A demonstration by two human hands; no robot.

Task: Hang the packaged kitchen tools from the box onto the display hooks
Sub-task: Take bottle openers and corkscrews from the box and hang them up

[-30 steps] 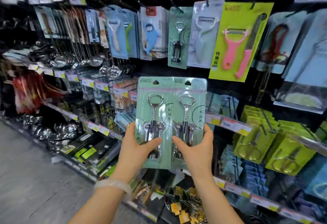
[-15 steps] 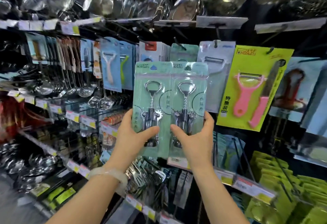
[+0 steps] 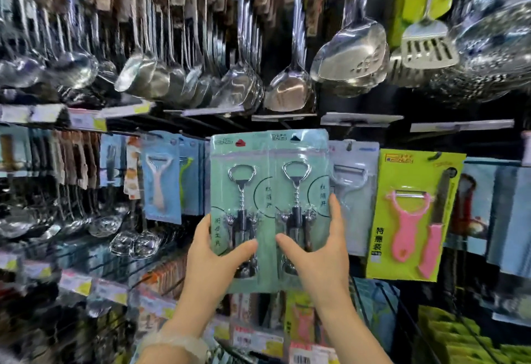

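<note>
Two mint-green corkscrew packs [image 3: 268, 208] are held upright side by side against the display rack [image 3: 359, 119], just below its hook rail. The left hand [image 3: 214, 260] pinches the left pack's lower edge, thumb in front, fingers behind; the right hand [image 3: 321, 254] pinches the right pack likewise.

Steel ladles [image 3: 149, 76] hang above — a lime-green peeler pack [image 3: 413, 214] at right.

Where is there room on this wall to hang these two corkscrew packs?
Only dark gap: between the lime peeler pack and the price-tag rail above. Ladles crowd overhead; blue peeler packs and a grey pack flank them.
</note>
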